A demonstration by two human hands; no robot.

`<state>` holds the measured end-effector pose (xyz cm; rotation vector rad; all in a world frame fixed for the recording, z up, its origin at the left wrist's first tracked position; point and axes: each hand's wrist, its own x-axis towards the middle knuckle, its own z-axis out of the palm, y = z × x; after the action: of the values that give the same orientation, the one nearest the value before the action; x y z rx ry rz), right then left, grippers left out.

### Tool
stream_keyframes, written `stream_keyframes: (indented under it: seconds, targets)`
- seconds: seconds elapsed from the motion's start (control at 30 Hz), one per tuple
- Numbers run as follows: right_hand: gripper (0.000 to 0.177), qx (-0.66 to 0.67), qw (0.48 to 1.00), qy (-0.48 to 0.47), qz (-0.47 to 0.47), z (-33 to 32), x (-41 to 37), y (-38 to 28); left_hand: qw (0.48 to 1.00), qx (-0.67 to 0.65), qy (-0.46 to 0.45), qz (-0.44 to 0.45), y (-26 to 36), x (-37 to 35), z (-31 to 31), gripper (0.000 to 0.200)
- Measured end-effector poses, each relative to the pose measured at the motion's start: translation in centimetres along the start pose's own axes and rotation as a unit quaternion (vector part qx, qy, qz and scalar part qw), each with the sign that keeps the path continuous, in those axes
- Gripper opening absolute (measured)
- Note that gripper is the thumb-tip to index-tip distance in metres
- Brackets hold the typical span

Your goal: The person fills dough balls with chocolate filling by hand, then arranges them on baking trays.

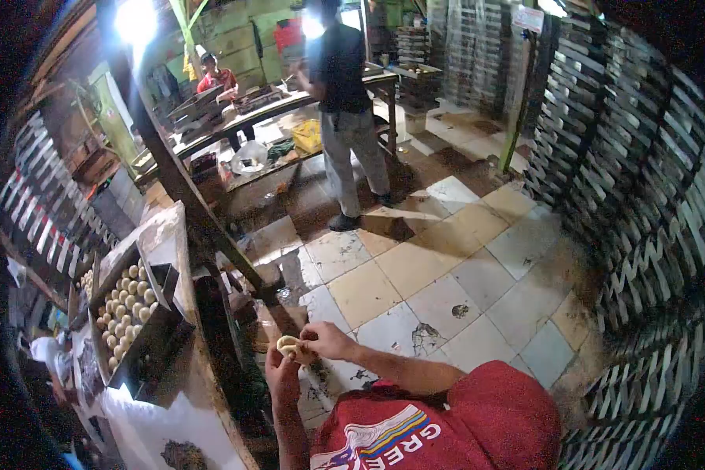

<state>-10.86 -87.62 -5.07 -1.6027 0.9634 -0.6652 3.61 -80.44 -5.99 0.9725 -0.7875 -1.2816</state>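
A small pale piece of dough (pixel 289 345), folded with a dark opening in it, is held up between my two hands near the lower middle of the view. My left hand (pixel 282 368) grips it from below and the left side. The fingers of my right hand (pixel 326 341) pinch its right edge. To the left, a dark tray (pixel 160 333) on the worktable (pixel 182 262) holds several round dough balls (pixel 125 305).
A person (pixel 345 102) stands on the tiled floor (pixel 384 270) by a long table (pixel 282 106). Another person in red (pixel 217 78) is behind that table. Tall tray stacks (pixel 634 157) line the right side. A wooden post (pixel 182 176) slants beside the worktable.
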Motion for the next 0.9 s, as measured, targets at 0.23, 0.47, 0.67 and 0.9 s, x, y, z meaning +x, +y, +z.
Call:
stream_keyframes:
  seconds: [0.23, 0.47, 0.67, 0.9]
  targets:
    - [0.033, -0.045, 0.966, -0.08, -0.24, 6.9, -2.4, 0.7, 0.983, -0.008, 0.162, 0.082, -1.2, -5.6, -4.0, 0.028]
    - [0.024, -0.057, 0.961, -0.125, -0.241, 18.0, -4.7, -3.1, 0.976, 0.12, 0.169, 0.072, 3.3, -18.1, -9.1, 0.036]
    - [0.027, 0.032, 0.942, -0.332, -0.045, 32.0, -12.4, -5.5, 0.914, -0.044, 0.374, 0.151, 3.0, -31.6, -14.3, 0.028]
    - [0.025, 0.015, 0.884, -0.395, -0.25, 41.8, -24.7, -5.4, 0.778, -0.125, 0.561, 0.255, -0.1, -43.7, -18.8, 0.022]
